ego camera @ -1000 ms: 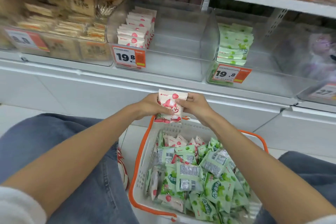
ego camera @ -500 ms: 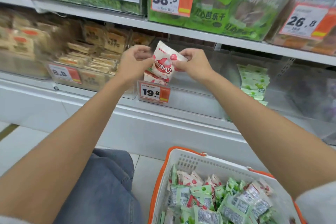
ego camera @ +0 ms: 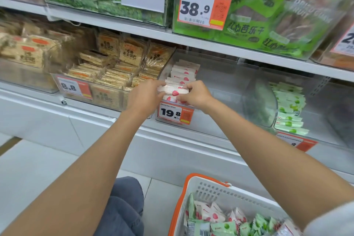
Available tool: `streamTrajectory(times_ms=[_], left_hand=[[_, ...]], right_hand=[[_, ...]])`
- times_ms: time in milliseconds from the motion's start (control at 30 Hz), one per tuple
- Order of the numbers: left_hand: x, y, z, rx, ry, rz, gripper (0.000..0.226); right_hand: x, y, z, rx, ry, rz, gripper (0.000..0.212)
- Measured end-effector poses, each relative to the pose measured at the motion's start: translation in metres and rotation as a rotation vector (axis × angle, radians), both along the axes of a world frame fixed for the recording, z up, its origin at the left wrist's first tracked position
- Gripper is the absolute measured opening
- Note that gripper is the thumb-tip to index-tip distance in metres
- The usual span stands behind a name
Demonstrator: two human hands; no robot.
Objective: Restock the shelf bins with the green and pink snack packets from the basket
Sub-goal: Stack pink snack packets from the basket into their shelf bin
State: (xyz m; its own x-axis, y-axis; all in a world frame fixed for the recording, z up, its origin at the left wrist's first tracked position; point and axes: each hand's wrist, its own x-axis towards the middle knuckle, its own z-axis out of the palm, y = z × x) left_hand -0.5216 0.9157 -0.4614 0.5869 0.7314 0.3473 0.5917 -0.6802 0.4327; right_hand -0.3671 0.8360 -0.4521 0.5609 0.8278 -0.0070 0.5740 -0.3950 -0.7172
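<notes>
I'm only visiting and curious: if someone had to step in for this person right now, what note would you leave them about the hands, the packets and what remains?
Hands: the left hand grips the left end of a pink packet; the right hand grips its right end.
Where: that packet is at the front of the pink row in the clear bin tagged 19.8, not yet let go. The green packets are stacked in the bin to the right.
Done: both bins are partly filled.
Left: release this one, then sort the loose packets, pink and green, from the basket into their bins.
</notes>
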Motion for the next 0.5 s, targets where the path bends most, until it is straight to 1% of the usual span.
streamTrajectory(times_ms=[33, 100, 167, 233, 267, 333, 367, 433, 500], left_hand=[[0.000, 0.002, 0.000, 0.022, 0.030, 0.000, 0.032], [0.001, 0.003, -0.001, 0.033, 0.063, -0.007, 0.027], [0.001, 0.002, -0.001, 0.028, 0.058, -0.002, 0.024], [0.002, 0.002, -0.001, 0.023, 0.045, 0.007, 0.023], [0.002, 0.001, -0.001, 0.022, 0.039, 0.011, 0.022], [0.002, 0.001, -0.001, 0.014, 0.024, 0.019, 0.022], [0.002, 0.000, -0.001, 0.008, 0.016, 0.023, 0.022], [0.003, 0.000, -0.001, -0.001, -0.002, 0.029, 0.020], [0.005, -0.002, 0.000, -0.009, -0.014, 0.022, 0.017]], right_hand=[[0.001, 0.000, 0.000, -0.028, 0.010, 0.004, 0.017], [0.001, -0.003, -0.001, -0.076, 0.008, 0.015, 0.024], [0.001, -0.007, 0.000, 0.012, 0.039, -0.027, 0.032], [0.008, -0.006, -0.001, 0.126, 0.049, -0.128, 0.036], [0.011, -0.006, -0.001, 0.120, 0.041, -0.145, 0.032], [0.015, -0.007, -0.005, 0.010, 0.044, -0.120, 0.014], [0.016, -0.007, -0.008, -0.031, 0.060, -0.101, 0.012], [0.015, -0.009, -0.008, -0.005, 0.072, -0.086, 0.021], [0.015, -0.008, -0.004, 0.105, 0.070, -0.090, 0.021]])
